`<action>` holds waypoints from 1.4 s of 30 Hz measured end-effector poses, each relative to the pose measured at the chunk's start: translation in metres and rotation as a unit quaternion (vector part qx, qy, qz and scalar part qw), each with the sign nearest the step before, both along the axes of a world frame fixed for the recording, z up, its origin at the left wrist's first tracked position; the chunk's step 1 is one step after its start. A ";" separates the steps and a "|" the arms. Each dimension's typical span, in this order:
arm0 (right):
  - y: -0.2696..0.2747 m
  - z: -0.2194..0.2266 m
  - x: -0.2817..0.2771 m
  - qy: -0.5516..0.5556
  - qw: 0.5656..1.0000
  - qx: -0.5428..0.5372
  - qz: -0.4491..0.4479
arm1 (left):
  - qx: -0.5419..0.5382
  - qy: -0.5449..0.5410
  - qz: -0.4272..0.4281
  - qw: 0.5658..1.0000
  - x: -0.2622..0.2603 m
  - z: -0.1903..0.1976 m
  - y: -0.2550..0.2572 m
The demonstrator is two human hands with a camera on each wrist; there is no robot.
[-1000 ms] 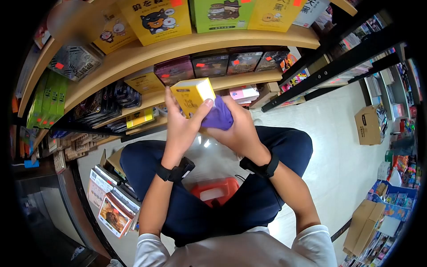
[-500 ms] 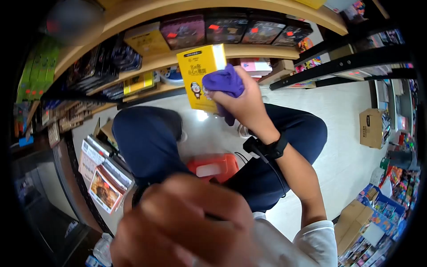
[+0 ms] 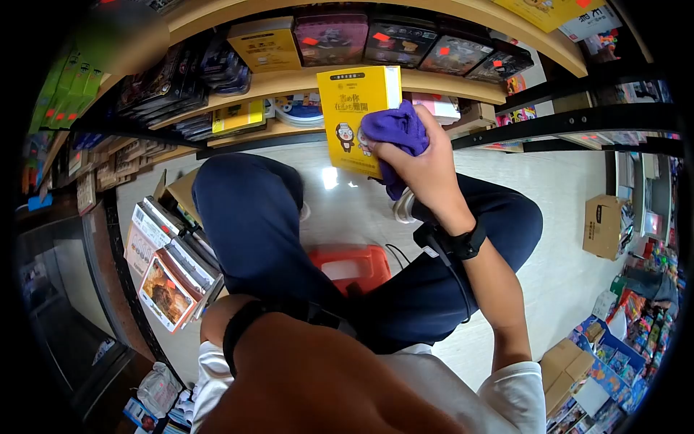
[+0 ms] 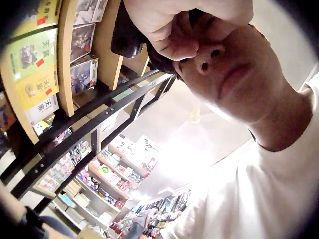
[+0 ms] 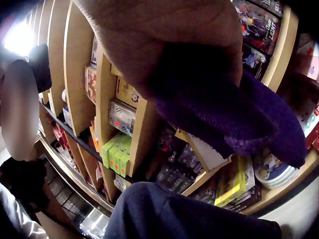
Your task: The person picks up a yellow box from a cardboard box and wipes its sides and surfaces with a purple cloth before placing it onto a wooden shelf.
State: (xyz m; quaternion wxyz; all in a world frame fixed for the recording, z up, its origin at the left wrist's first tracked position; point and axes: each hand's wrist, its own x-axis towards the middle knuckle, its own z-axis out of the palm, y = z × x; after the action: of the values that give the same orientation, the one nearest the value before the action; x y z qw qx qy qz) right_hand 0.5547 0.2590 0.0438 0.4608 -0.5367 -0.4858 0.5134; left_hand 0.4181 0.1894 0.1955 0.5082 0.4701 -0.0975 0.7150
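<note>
My right hand [image 3: 426, 155] grips a yellow box [image 3: 343, 101] by its right side, with a bunched purple cloth [image 3: 397, 130] between palm and box. Its printed front, with small cartoon figures and lettering, faces me; a white side shows at the right. In the right wrist view the cloth [image 5: 269, 119] hangs below the palm and covers much of what is held. My left hand [image 4: 187, 22] is raised to the face, its fingers bent in near the nose and holding nothing. In the head view that hand's back fills the bottom, large and close.
Wooden shelves [image 3: 289, 83] with boxed goods stand ahead. A red plastic stool [image 3: 354, 264] lies between the bent legs. At the left is a stack of boxes and books [image 3: 173, 267]; cardboard boxes [image 3: 606, 226] stand at the right. A black metal frame [image 3: 549, 134] runs at the right.
My left hand has left the yellow box and come up to the face. The right hand alone keeps the box and purple cloth, now farther forward with the printed front turned to me.
</note>
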 end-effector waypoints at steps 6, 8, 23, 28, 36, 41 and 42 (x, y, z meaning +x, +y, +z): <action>0.000 0.002 -0.001 -0.001 1.000 0.021 -0.015 | -0.001 0.004 -0.017 1.000 -0.006 -0.001 -0.001; 0.000 0.005 0.000 -0.001 1.000 0.013 -0.008 | 0.000 0.005 -0.020 1.000 -0.007 -0.001 -0.002; 0.000 0.008 0.003 0.022 0.999 0.029 -0.022 | -0.022 0.054 -0.054 0.997 -0.007 0.003 0.007; -0.001 0.013 0.004 0.047 0.998 0.020 -0.037 | -0.019 0.133 -0.116 0.984 -0.023 0.007 0.019; 0.000 0.027 0.017 0.086 0.990 0.069 -0.083 | -0.219 0.346 0.106 0.906 -0.030 -0.074 0.095; -0.001 0.041 0.029 0.235 0.962 0.045 -0.132 | -0.308 0.435 0.158 0.831 -0.025 -0.121 0.128; -0.001 0.043 0.030 0.236 0.961 0.045 -0.134 | -0.348 0.411 0.109 0.836 -0.026 -0.118 0.129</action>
State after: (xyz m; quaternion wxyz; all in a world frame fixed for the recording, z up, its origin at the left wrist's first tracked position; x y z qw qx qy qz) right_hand 0.5846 0.2580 0.0867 0.6507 -0.4392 -0.3097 0.5365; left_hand 0.3923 0.3185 0.0779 0.5505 0.5205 0.4274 0.4933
